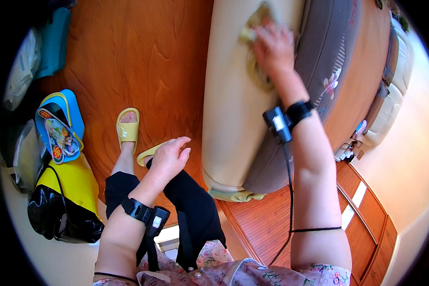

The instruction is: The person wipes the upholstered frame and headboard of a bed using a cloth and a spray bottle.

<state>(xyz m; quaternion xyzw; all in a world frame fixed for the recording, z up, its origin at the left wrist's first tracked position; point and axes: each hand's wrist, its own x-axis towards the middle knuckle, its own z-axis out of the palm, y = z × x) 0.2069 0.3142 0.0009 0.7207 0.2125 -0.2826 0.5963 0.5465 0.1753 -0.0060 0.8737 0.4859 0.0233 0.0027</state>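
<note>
My right hand (275, 46) is blurred and lies on a yellowish cloth (257, 19), its fingers bent over it. The cloth rests on the smooth beige upholstered side (225, 107) of what looks like a bed. Just below that hand is an olive-tan curved patch (257, 77); whether it is part of the cloth or a mark on the upholstery is unclear. My left hand (169, 157) is empty, its fingers loosely curled and the thumb apart. It hangs above my knee and a yellow slipper (144, 154), away from the bed.
Beside the beige side runs a grey fabric edge (329, 46) with a flower. A green cloth (236, 195) shows at the near corner. On the left stand a blue basket (78, 107), a yellow-and-black bag (71, 186) and a teal container (53, 43). A cable hangs from my right wrist device (279, 123).
</note>
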